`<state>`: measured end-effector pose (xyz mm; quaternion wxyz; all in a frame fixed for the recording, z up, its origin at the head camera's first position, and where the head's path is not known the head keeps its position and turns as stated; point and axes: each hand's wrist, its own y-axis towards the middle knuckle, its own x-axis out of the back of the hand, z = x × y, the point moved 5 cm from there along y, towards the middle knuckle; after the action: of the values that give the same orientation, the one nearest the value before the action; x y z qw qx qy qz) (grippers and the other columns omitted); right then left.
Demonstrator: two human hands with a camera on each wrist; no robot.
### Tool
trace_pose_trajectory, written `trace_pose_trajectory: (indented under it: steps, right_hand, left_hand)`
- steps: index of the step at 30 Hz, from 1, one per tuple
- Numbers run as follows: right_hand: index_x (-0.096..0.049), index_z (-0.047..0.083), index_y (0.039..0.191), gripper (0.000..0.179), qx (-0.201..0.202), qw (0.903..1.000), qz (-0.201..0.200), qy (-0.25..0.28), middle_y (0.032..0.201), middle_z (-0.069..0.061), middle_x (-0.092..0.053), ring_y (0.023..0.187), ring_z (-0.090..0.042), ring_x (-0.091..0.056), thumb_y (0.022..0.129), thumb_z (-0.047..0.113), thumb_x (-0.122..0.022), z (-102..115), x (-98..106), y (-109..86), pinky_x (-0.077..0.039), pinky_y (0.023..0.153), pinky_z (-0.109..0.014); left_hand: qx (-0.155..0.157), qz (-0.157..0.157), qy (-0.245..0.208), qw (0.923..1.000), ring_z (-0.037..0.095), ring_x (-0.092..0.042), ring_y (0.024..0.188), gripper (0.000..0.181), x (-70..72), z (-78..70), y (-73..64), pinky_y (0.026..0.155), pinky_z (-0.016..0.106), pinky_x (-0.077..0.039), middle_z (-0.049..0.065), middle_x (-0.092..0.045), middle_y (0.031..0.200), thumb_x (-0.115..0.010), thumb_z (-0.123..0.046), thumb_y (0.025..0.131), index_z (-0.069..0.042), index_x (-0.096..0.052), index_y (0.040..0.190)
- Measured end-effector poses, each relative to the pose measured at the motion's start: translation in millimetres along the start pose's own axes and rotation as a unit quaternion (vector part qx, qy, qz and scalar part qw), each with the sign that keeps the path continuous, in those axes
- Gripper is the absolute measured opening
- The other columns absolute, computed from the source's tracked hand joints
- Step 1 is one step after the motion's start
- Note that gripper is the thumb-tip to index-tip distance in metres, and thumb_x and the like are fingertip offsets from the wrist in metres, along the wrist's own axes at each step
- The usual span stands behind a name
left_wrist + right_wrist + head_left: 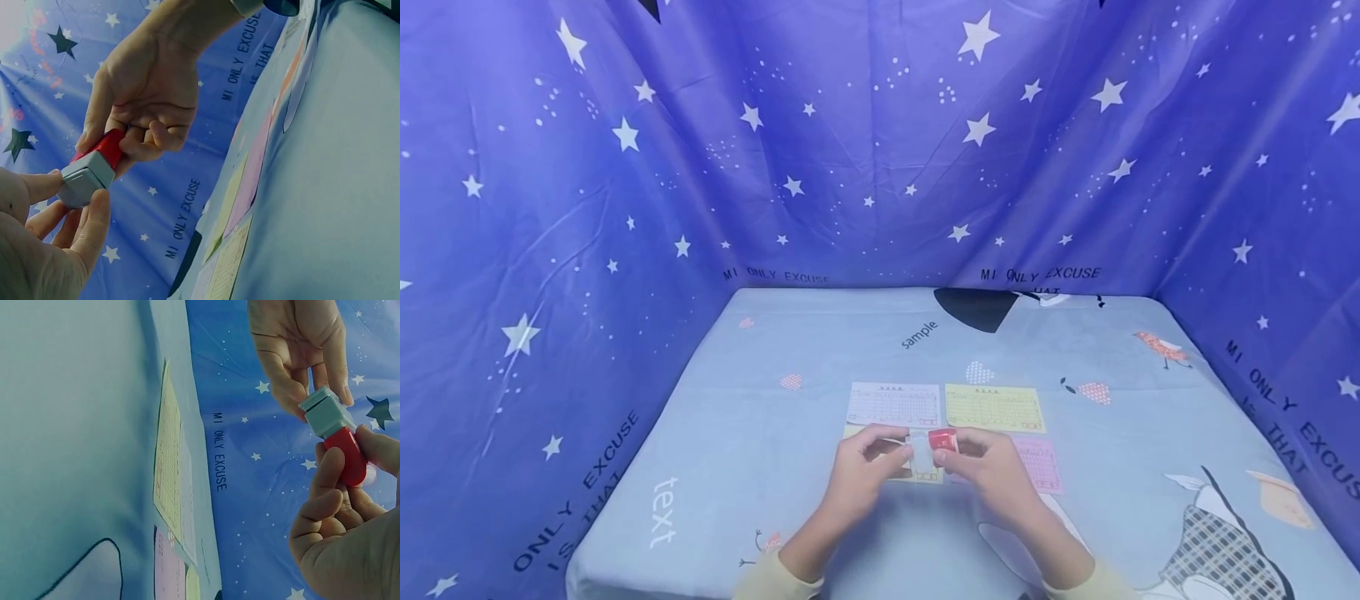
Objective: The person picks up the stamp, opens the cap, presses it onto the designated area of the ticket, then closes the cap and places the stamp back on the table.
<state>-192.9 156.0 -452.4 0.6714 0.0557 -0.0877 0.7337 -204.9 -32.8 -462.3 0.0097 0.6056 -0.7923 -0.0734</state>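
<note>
A small stamp with a red body [943, 440] and a pale translucent cap [919, 457] is held between both hands above the slips of paper. My left hand [863, 473] pinches the cap between thumb and fingertips. From the other side, my right hand [998, 471] grips the red body with thumb and fingers. In the left wrist view, the grey-looking cap [86, 181] still meets the red part [111, 149]. The right wrist view shows the stamp tilted, its cap [326, 414] towards the left hand and the red end [349, 459] in the right.
Printed form slips lie in two rows under the hands: a white one [893, 403] and a yellow one [994, 408] behind, a pink one [1039, 465] and a partly hidden yellowish one in front. A patterned pale blue cloth [737, 450] covers the table. Star-printed curtains [865, 150] surround it.
</note>
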Motion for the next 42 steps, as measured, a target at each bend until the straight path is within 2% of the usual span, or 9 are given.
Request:
trace_pose_trajectory:
  steps: [4, 12, 18, 22, 25, 29, 38, 42]
  right_hand:
    - [-0.075, 0.003, 0.107, 0.029, -0.005, 0.9999, 0.006, 0.011, 0.107, -0.011, -0.075, 0.102, -0.026, -0.071, 0.086, 0.021, -0.079, -1, -1, 0.4, -0.058, 0.079, -0.031]
    - [-0.075, 0.002, 0.106, 0.027, -0.009, 0.9998, 0.002, 0.018, 0.104, -0.012, -0.075, 0.100, -0.027, -0.071, 0.085, 0.019, -0.079, -2, -1, -0.1, -0.059, 0.077, -0.033]
    - [-0.075, 0.000, 0.107, 0.028, -0.006, 0.9997, 0.008, 0.022, 0.105, -0.014, -0.075, 0.100, -0.025, -0.071, 0.086, 0.018, -0.079, -1, -1, -1.1, -0.059, 0.078, -0.033]
    - [-0.074, 0.000, 0.107, 0.028, -0.003, 0.9998, 0.008, 0.015, 0.104, -0.014, -0.075, 0.098, -0.023, -0.071, 0.087, 0.019, -0.078, 0, 1, -1.8, -0.057, 0.077, -0.033]
    - [-0.074, -0.001, 0.106, 0.028, -0.006, 0.9999, 0.006, 0.006, 0.102, -0.012, -0.076, 0.094, -0.021, -0.070, 0.087, 0.020, -0.078, 0, 1, -1.9, -0.055, 0.077, -0.033]
    - [-0.075, 0.002, 0.106, 0.027, -0.014, 0.9998, 0.003, -0.012, 0.099, -0.008, -0.076, 0.088, -0.022, -0.069, 0.086, 0.021, -0.079, -1, 2, -1.0, -0.054, 0.075, -0.033]
    - [-0.077, 0.005, 0.103, 0.023, -0.010, 0.9995, 0.008, -0.029, 0.093, -0.006, -0.076, 0.086, -0.038, -0.067, 0.085, 0.019, -0.079, -3, 5, -0.1, -0.053, 0.070, -0.031]
    - [-0.076, 0.005, 0.105, 0.025, -0.017, 0.9992, 0.007, -0.035, 0.096, -0.006, -0.076, 0.088, -0.030, -0.069, 0.086, 0.021, -0.079, -4, 8, -1.4, -0.054, 0.073, -0.032]
  left_hand:
    - [0.013, -0.007, -0.004, 0.9999, 0.024, -0.071, 0.090, 0.029, -1.3, -0.3, 0.0, 0.074, 0.038, -0.061, 0.020, -0.067, 0.108, -0.072, -0.009, 0.092, 0.006, -0.066, 0.117]
    - [0.021, -0.015, -0.015, 0.9995, 0.045, -0.067, 0.098, 0.030, -3.1, 0.0, 0.1, 0.073, 0.038, -0.061, 0.027, -0.065, 0.109, -0.072, -0.006, 0.092, 0.008, -0.063, 0.116]
    - [0.027, -0.034, -0.020, 0.9989, 0.040, -0.069, 0.087, 0.024, -4.9, 1.8, 1.3, 0.070, 0.040, -0.061, 0.019, -0.069, 0.095, -0.074, -0.003, 0.089, 0.009, -0.063, 0.108]
    - [0.038, -0.042, -0.027, 0.9981, 0.040, -0.069, 0.086, 0.021, -6.5, 3.1, 1.7, 0.070, 0.040, -0.061, 0.016, -0.069, 0.093, -0.073, -0.002, 0.089, 0.010, -0.063, 0.103]
    - [0.044, -0.043, -0.026, 0.9978, 0.035, -0.070, 0.084, 0.021, -7.4, 2.7, 1.9, 0.070, 0.040, -0.061, 0.016, -0.068, 0.092, -0.073, -0.001, 0.088, 0.011, -0.063, 0.102]
    - [0.047, -0.041, -0.022, 0.9978, 0.036, -0.070, 0.083, 0.019, -8.3, 1.8, 2.9, 0.069, 0.040, -0.061, 0.014, -0.068, 0.090, -0.073, 0.000, 0.088, 0.010, -0.064, 0.101]
    - [0.044, -0.021, 0.003, 0.9988, 0.032, -0.070, 0.087, 0.019, -12.0, 1.5, 5.3, 0.071, 0.037, -0.061, 0.015, -0.068, 0.095, -0.072, -0.004, 0.090, 0.008, -0.064, 0.101]
    - [0.051, -0.010, -0.005, 0.9986, 0.040, -0.069, 0.092, 0.022, -14.6, 4.3, 6.2, 0.072, 0.038, -0.061, 0.016, -0.069, 0.098, -0.072, -0.003, 0.090, 0.010, -0.063, 0.104]
